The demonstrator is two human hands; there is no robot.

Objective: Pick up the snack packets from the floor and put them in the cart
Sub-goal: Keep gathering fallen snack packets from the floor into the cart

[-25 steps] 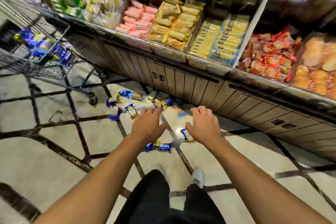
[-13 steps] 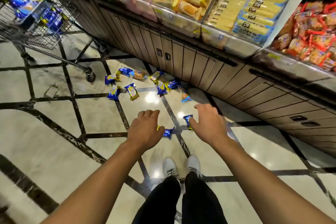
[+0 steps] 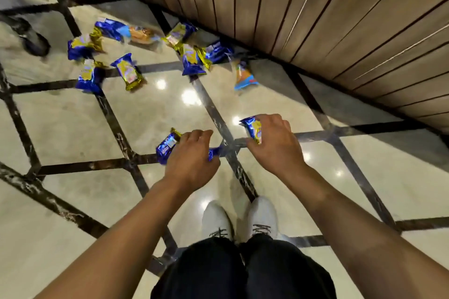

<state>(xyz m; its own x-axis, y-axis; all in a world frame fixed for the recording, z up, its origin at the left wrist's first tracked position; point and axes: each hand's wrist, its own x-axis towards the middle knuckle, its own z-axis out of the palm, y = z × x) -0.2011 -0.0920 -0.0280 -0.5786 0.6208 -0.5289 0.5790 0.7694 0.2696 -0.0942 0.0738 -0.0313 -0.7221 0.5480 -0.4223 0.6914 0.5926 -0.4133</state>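
marble floor (image 3: 150, 116); both hands grip blue-gold snack packets (image 3: 167, 144).

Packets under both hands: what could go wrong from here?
1. The left hand covers the middle of a long blue packet; both ends stick out, so a shallow grip may let it slip.
2. The right hand holds its packet by one end only.
3. The scattered packets lie farther off, needing a longer reach.

blue-gold snack packets (image 3: 128, 73), scattered on floor (image 3: 60, 128)
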